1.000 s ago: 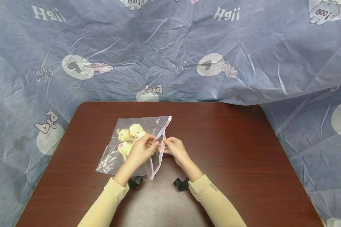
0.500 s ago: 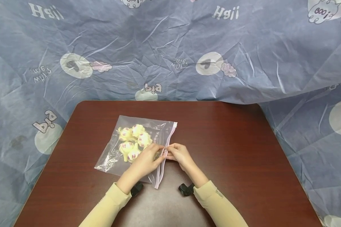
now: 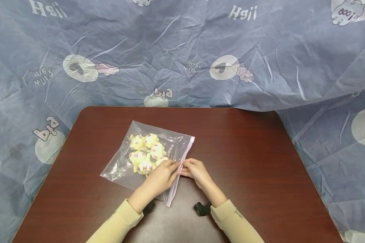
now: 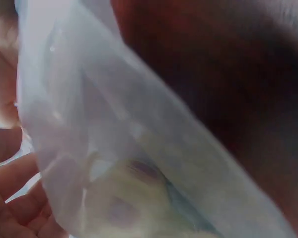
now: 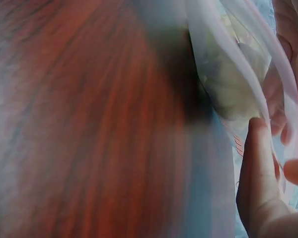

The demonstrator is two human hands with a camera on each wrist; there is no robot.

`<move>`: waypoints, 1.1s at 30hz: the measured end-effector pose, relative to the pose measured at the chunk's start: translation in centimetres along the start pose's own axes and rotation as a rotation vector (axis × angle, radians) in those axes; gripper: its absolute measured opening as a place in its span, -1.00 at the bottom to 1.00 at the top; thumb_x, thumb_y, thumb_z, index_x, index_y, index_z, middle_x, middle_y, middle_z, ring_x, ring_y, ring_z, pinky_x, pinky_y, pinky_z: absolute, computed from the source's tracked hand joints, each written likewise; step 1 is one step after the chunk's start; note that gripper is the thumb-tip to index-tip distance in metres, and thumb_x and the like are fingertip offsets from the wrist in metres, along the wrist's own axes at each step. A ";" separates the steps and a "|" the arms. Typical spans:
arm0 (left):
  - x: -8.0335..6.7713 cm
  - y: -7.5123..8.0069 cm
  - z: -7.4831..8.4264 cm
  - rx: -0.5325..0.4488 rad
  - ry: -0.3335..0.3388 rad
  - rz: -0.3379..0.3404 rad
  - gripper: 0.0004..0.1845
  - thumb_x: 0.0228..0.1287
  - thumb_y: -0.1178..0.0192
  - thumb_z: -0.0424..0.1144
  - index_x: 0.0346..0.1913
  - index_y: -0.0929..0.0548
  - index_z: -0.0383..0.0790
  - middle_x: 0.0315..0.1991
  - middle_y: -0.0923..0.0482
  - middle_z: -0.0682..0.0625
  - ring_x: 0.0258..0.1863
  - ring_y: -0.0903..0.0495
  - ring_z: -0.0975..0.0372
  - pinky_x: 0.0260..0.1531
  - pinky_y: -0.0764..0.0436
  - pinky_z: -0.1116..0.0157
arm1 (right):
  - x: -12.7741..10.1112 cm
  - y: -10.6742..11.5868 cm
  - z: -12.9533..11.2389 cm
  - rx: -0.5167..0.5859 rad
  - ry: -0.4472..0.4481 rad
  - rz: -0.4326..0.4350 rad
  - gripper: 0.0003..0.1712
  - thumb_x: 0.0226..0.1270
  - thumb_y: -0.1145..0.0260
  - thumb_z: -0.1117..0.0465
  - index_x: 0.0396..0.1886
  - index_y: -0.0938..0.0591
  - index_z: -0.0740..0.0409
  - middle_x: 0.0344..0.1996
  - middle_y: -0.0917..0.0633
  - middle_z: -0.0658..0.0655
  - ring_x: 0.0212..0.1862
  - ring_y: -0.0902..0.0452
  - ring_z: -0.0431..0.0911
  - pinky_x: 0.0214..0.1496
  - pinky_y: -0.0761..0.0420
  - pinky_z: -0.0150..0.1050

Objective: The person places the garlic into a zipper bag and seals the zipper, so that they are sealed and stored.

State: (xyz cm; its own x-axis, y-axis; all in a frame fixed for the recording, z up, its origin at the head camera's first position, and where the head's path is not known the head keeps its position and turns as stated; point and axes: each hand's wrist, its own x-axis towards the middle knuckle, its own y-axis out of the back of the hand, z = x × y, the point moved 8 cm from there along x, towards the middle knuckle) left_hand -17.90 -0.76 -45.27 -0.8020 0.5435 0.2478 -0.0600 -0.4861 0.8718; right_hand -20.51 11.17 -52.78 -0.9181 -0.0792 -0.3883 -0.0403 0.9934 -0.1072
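Observation:
A clear zip bag [image 3: 121, 170] with a pinkish-white zip strip [image 3: 187, 150] lies slanted on the brown table. Several pale yellow, bulb-shaped pieces [image 3: 137, 157] with purple patches show through its plastic. My left hand [image 3: 161, 177] is over the bag's near right part, pinching the zip edge between thumb and fingers. Close beside it, my right hand [image 3: 197, 172] pinches the same strip from the outer side. In the right wrist view, the two sides of the strip stand apart above the right fingers [image 5: 260, 163]. A blurred bulb-shaped piece [image 4: 124, 203] shows through plastic in the left wrist view.
The brown wooden table [image 3: 246, 152] spreads out around the bag. Behind and beside it hangs a wrinkled blue-grey printed cloth [image 3: 170, 50]. A black wrist camera [image 3: 202, 209] sits by the right cuff.
Both hands have moved right and nearer to me along the zip strip. The bag has turned slightly, its far right corner shifting right and nearer. In the head view, the strip looks straighter.

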 end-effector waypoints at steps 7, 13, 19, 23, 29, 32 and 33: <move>-0.1 -0.6 0.8 0.081 -0.065 0.007 -0.69 0.31 -0.24 -0.33 0.08 -0.65 -0.37 -0.07 -0.64 -0.13 -0.06 -0.64 0.06 0.02 -0.66 0.17 | 0.2 0.9 -0.4 0.037 0.046 0.064 -0.61 0.52 0.02 0.23 0.04 -0.47 0.53 -0.30 -0.65 0.19 -0.34 -0.64 -0.18 -0.18 -0.75 -0.32; 0.7 0.3 0.9 0.024 -0.079 0.005 -0.76 0.31 -0.23 -0.39 0.00 -0.69 -0.37 -0.16 -0.66 -0.11 -0.15 -0.66 0.08 -0.08 -0.69 0.19 | 1.0 1.1 -0.7 -0.009 0.058 0.111 -0.70 0.47 -0.16 0.25 -0.06 -0.51 0.49 -0.37 -0.66 0.09 -0.39 -0.62 -0.23 -0.25 -0.73 -0.39; 2.7 2.4 0.6 -0.035 -0.039 0.012 -0.80 0.33 -0.18 -0.43 -0.03 -0.68 -0.35 -0.17 -0.67 -0.13 -0.14 -0.67 0.05 -0.07 -0.69 0.14 | 0.8 1.2 -0.9 -0.045 0.098 0.143 -0.81 0.44 -0.15 0.36 -0.18 -0.52 0.49 -0.45 -0.71 0.11 -0.44 -0.62 -0.25 -0.30 -0.74 -0.38; 4.6 3.8 0.3 -0.046 -0.025 0.033 -0.80 0.34 -0.16 -0.45 -0.04 -0.67 -0.35 -0.15 -0.67 -0.15 -0.11 -0.66 0.02 -0.06 -0.67 0.12 | 0.5 1.2 -1.2 -0.118 0.144 0.165 -0.78 0.44 -0.18 0.35 -0.15 -0.53 0.51 -0.43 -0.71 0.17 -0.44 -0.62 -0.25 -0.29 -0.76 -0.32; 8.0 3.6 -0.1 -0.032 0.004 -0.015 -0.77 0.37 -0.14 -0.43 0.02 -0.66 -0.39 -0.10 -0.66 -0.18 -0.07 -0.65 -0.03 -0.01 -0.65 0.09 | 0.0 1.5 -1.8 -0.198 0.201 0.203 -0.77 0.41 -0.24 0.31 -0.16 -0.57 0.47 -0.46 -0.71 0.17 -0.48 -0.60 -0.28 -0.24 -0.77 -0.17; 9.8 2.7 -0.3 -0.027 0.024 -0.061 -0.74 0.40 -0.11 -0.42 0.08 -0.65 -0.36 -0.01 -0.66 -0.19 0.01 -0.63 -0.04 0.06 -0.63 0.08 | -0.2 1.6 -2.0 -0.214 0.218 0.206 -0.77 0.40 -0.25 0.30 -0.18 -0.58 0.47 -0.47 -0.72 0.20 -0.50 -0.61 -0.26 -0.26 -0.77 -0.15; 10.3 2.3 -0.3 -0.021 0.030 -0.077 -0.72 0.40 -0.10 -0.42 0.10 -0.64 -0.35 0.02 -0.65 -0.18 0.04 -0.62 -0.04 0.08 -0.63 0.08 | -0.3 1.7 -2.1 -0.217 0.218 0.205 -0.77 0.40 -0.25 0.30 -0.19 -0.58 0.46 -0.47 -0.72 0.20 -0.50 -0.62 -0.26 -0.27 -0.77 -0.15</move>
State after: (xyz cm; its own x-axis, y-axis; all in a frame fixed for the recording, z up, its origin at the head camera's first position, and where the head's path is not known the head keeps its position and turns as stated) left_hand -26.54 3.49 -40.81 -0.8118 0.5595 0.1671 -0.1348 -0.4581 0.8786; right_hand -21.09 13.02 -50.91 -0.9773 0.1201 -0.1748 0.0925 0.9831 0.1579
